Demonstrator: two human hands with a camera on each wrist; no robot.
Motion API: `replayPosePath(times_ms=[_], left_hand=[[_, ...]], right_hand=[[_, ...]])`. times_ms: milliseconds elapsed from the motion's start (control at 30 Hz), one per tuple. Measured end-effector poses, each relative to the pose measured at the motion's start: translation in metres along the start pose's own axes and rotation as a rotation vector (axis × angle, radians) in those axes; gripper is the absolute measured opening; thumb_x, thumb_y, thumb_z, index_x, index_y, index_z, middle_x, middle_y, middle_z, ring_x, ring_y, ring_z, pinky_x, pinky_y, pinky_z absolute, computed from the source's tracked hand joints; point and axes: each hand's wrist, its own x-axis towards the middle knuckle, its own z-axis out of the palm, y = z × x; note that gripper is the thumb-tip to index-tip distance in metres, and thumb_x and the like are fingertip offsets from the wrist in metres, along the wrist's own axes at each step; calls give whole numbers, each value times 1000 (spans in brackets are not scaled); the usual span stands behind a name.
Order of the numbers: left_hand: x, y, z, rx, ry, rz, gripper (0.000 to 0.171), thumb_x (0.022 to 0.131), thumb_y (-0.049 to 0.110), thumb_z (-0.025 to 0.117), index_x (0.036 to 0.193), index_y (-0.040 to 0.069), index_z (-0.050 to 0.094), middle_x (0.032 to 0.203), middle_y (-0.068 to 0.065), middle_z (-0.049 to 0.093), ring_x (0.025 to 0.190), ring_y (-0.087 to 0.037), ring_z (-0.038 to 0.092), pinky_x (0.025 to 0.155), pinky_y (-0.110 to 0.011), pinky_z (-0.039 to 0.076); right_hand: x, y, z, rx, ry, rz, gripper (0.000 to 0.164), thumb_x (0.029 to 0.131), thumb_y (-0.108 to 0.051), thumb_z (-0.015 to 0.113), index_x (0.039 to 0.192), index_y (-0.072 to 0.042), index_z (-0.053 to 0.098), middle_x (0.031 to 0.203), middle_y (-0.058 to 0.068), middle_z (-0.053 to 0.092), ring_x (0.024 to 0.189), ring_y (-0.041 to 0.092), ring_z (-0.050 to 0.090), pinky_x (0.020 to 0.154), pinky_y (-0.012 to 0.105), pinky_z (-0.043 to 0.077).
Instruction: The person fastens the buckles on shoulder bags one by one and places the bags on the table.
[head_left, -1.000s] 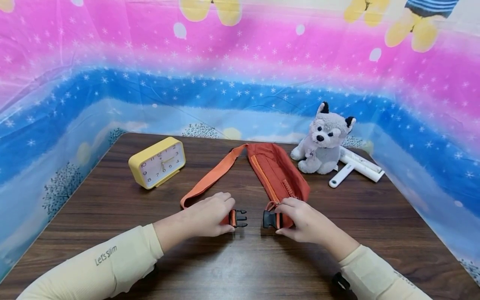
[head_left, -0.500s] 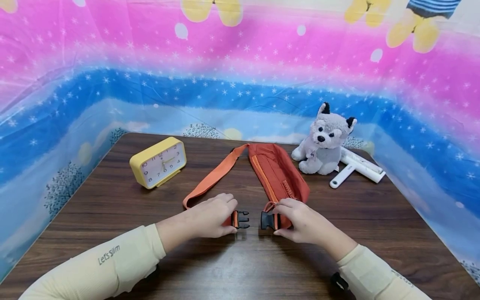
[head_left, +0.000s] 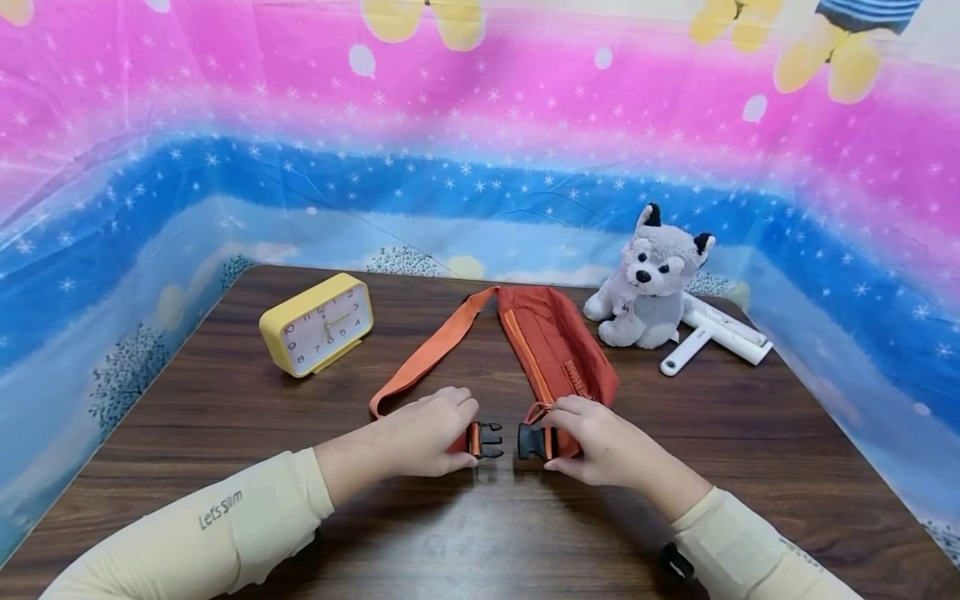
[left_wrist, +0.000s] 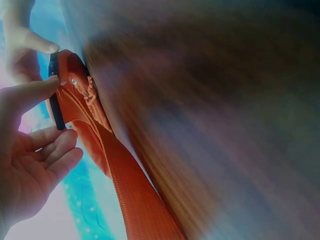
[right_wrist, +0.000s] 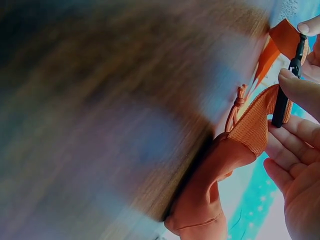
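Note:
A rust-orange waist bag (head_left: 558, 342) lies on the wooden table, its orange strap (head_left: 431, 354) looping to the left. My left hand (head_left: 427, 433) pinches the black pronged buckle half (head_left: 487, 439) at the strap's end, prongs pointing right. Facing it, the black socket buckle half (head_left: 531, 442) at the bag's near end is pinched by my right hand (head_left: 600, 442). A narrow gap separates the two halves in the head view. In the left wrist view, thumb and fingers hold the buckle's edges, with the strap (left_wrist: 135, 195) trailing down. The right wrist view shows the socket half (right_wrist: 281, 105) between thumb and fingers.
A yellow alarm clock (head_left: 318, 325) stands at the back left of the table (head_left: 480, 533). At the back right sit a grey husky plush toy (head_left: 648, 279) and, beside it, a white T-shaped tool (head_left: 712, 329). A printed cloth (head_left: 480, 183) hangs behind the table.
Both hands have moved slightly toward each other, and the gap between the buckle halves has narrowed. The strap has shifted a little to the right with the left hand.

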Motion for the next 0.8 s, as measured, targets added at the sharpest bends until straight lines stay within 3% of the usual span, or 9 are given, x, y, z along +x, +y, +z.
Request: replayPosePath(times_ms=[800], left_hand=[[3, 5, -1, 20, 6, 29, 35, 82, 35, 72, 93, 8, 53, 83, 2, 44, 76, -14, 40, 68, -29, 37]], right_hand=[[3, -4, 0, -8, -34, 13, 39, 74, -25, 80, 103, -5, 63, 99, 1, 57, 88, 13, 55, 78, 32, 46]])
